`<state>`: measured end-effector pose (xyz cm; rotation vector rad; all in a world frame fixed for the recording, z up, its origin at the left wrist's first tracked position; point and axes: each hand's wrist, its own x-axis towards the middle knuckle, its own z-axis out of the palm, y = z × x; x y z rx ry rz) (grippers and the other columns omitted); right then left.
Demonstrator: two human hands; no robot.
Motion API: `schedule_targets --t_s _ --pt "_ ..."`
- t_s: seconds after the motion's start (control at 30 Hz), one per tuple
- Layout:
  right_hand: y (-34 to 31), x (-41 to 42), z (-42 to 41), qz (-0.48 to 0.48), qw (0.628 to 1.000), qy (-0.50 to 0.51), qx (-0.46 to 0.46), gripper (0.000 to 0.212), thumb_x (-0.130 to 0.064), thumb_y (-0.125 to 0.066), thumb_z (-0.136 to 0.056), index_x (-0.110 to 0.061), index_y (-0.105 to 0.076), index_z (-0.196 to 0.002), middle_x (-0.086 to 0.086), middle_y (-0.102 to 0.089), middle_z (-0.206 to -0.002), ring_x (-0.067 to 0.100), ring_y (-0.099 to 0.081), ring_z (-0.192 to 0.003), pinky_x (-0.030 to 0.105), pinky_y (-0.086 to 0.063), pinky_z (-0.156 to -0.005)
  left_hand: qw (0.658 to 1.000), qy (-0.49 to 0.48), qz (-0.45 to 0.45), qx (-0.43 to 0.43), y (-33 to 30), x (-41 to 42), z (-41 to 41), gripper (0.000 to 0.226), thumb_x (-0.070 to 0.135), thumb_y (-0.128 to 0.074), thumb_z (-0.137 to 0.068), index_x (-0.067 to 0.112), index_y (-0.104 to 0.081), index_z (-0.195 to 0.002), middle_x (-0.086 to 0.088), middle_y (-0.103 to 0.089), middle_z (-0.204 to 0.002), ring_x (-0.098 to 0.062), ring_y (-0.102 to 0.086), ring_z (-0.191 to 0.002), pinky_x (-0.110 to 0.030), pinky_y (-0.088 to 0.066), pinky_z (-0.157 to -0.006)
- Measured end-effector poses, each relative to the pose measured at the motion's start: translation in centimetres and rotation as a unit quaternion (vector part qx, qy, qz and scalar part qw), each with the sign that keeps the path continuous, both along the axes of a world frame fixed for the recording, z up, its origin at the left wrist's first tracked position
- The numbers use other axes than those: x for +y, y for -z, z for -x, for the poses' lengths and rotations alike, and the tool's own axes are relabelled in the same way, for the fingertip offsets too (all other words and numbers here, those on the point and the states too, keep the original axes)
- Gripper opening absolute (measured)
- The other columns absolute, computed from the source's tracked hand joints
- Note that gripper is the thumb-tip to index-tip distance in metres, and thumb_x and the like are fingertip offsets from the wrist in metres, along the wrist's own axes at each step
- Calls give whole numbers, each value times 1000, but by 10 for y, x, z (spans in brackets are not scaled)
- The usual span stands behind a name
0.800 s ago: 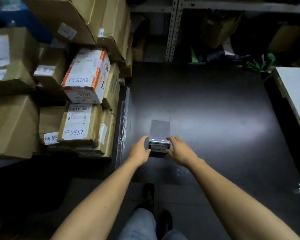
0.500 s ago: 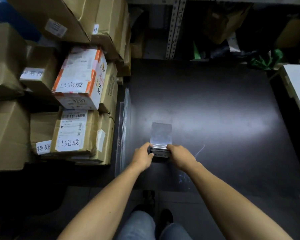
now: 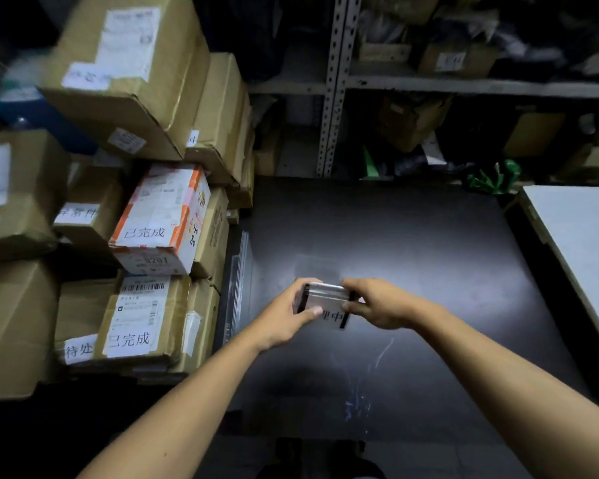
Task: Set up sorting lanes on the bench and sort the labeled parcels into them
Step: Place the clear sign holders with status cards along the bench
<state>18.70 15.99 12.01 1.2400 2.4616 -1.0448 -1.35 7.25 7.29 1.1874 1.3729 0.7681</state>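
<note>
Above the dark bench (image 3: 429,271), left hand (image 3: 284,318) and right hand (image 3: 377,305) pinch a sign stack (image 3: 327,300) between them.

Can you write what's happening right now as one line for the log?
step: lane setup | left hand: grips sign stack | right hand: pinches it | stack: above bench | parcels: piled left, unsorted

Beyond the grip, a perforated metal shelving rack (image 3: 336,81) is standing in dim light; a white board (image 3: 581,236) is lying to its right.
</note>
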Motion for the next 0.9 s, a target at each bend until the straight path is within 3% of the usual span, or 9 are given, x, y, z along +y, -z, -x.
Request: schedule_targets --t_s 0.07,0.13,0.2,0.33,0.53,0.63,0.7,0.8,0.9 --pt "-16 6 -6 19 1000 -1 12 11 -27 -60 -96 -16 -58 -97 3 -68 -99 23 -60 -89 36 -46 -77 999 -13 -7 -34 -11 4 -7 32 13 -63 -93 33 -53 -117 14 -67 -107 2 -63 -98 -18 -51 -81" --pt "-32 14 -10 43 998 13 38 13 -30 -60 -96 -18 -62 -95 0 -68 -93 16 -61 -82 31 -47 -74 997 -22 -7 -69 -21 7 -13 38 12 -61 -95 35 -50 -124 13 -66 -115 -1 -62 -103 -20 -53 -79" --pt "-48 23 -13 50 997 30 59 20 -36 -58 -98 -20 -65 -90 -5 -63 -81 7 -53 -68 24 -42 -64 996 -13 -6 -87 -29 10 -17 58 16 -61 -95 44 -37 -140 20 -59 -126 0 -59 -112 -20 -53 -81" --pt "-78 47 -27 46 987 75 133 27 -35 -54 -101 -16 -69 -91 -7 -68 -82 -4 -58 -69 11 -43 -61 994 -24 -31 -103 -41 19 -23 80 18 -62 -94 54 -13 -147 26 -36 -146 1 -47 -125 -20 -53 -84" --pt "-109 74 -46 19 970 123 209 25 -28 -52 -102 -11 -69 -99 7 -73 -92 2 -61 -74 12 -43 -62 995 -16 -67 -69 -54 31 -24 77 26 -63 -93 61 -15 -143 21 0 -160 -9 -9 -146 -28 -51 -97" --pt "-118 78 -47 14 963 136 234 20 -21 -52 -102 -10 -68 -107 -5 -72 -89 -4 -62 -72 8 -43 -60 995 -16 -75 -69 -61 36 -26 76 24 -62 -93 63 -17 -141 19 1 -160 -11 -10 -147 -28 -51 -96" --pt "-119 79 -47 21 952 160 259 17 -16 -53 -102 -10 -66 -111 -4 -71 -93 -1 -62 -75 11 -46 -63 995 -11 -86 -56 -65 40 -28 77 24 -62 -93 60 -16 -143 21 -1 -159 -11 -10 -148 -30 -52 -96" --pt "-113 73 -43 69 916 230 321 11 -6 -56 -99 -3 -57 -109 13 -70 -106 15 -62 -89 29 -54 -78 994 11 -98 -51 -71 46 -32 77 23 -61 -95 60 -14 -142 18 -5 -161 -13 -16 -148 -23 -53 -85" --pt "-106 64 -32 122 857 288 409 33 7 -61 -91 -12 -47 -114 15 -64 -123 16 -69 -102 37 -60 -86 994 36 -96 -31 -75 47 -36 79 27 -62 -94 67 -12 -140 20 1 -159 -11 -15 -146 -20 -52 -84"
